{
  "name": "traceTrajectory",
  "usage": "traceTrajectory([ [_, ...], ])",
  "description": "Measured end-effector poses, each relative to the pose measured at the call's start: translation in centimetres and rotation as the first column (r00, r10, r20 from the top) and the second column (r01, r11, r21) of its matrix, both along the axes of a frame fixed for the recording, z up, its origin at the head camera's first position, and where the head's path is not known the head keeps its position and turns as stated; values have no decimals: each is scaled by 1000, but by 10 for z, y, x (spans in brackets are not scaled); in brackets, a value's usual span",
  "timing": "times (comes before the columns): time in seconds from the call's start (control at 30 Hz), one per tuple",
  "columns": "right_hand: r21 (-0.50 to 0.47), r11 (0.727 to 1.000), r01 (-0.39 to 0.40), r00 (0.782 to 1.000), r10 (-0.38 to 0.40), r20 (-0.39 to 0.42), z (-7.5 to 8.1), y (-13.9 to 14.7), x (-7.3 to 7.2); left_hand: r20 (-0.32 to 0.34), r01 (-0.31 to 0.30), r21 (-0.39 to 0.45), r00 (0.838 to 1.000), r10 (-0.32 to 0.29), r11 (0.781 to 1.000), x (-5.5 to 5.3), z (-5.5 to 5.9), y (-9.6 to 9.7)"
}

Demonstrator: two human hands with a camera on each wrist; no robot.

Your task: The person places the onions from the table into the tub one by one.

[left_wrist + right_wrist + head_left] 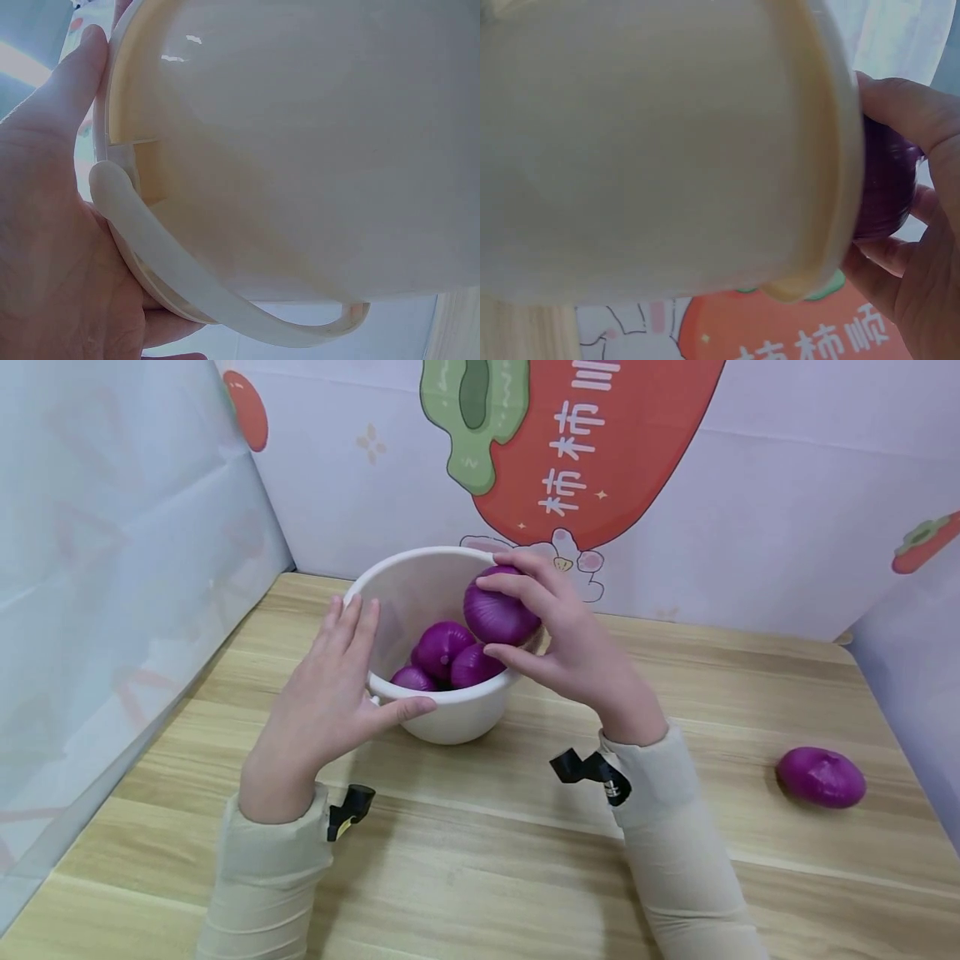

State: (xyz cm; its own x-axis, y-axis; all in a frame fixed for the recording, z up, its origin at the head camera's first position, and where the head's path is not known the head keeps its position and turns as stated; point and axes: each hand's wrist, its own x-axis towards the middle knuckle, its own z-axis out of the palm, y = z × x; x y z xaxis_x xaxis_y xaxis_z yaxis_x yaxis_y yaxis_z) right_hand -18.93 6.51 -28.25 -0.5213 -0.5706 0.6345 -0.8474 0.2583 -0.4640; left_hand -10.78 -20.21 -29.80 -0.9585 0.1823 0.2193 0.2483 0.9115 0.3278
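Observation:
In the head view, a white bucket (459,723) stands on the wooden table with several purple onions (442,646) inside. My right hand (577,639) grips another purple onion (498,610) at the bucket's right rim, above the others. The right wrist view shows this onion (889,180) between thumb and fingers, partly hidden by the bucket wall (652,150). With fingers extended, my left hand (318,702) rests on the left rim, its thumb along the front edge. A white handle (191,274) hangs beside that hand in the left wrist view.
One more purple onion (821,777) lies on the table (465,860) at the far right. A printed backdrop (787,502) rises close behind the bucket, and a pale side panel (127,527) borders the table's left edge.

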Motion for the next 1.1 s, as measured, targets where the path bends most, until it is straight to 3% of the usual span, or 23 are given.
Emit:
traceTrajectory([
  [0.17, -24, 1000, -16, 1000, 16, 4, -4, -7, -5, 1, 6, 2, 1000, -6, 1000, 0, 1, 1],
  [0.43, 43, 996, 78, 997, -79, 15, -11, -6, -7, 5, 7, -2, 1000, -7, 1000, -1, 1, 2],
  [1.1, 81, 993, 82, 996, -85, 31, -7, 4, -4, 27, -9, -15, 1000, 9, 1000, 0, 1, 1],
])
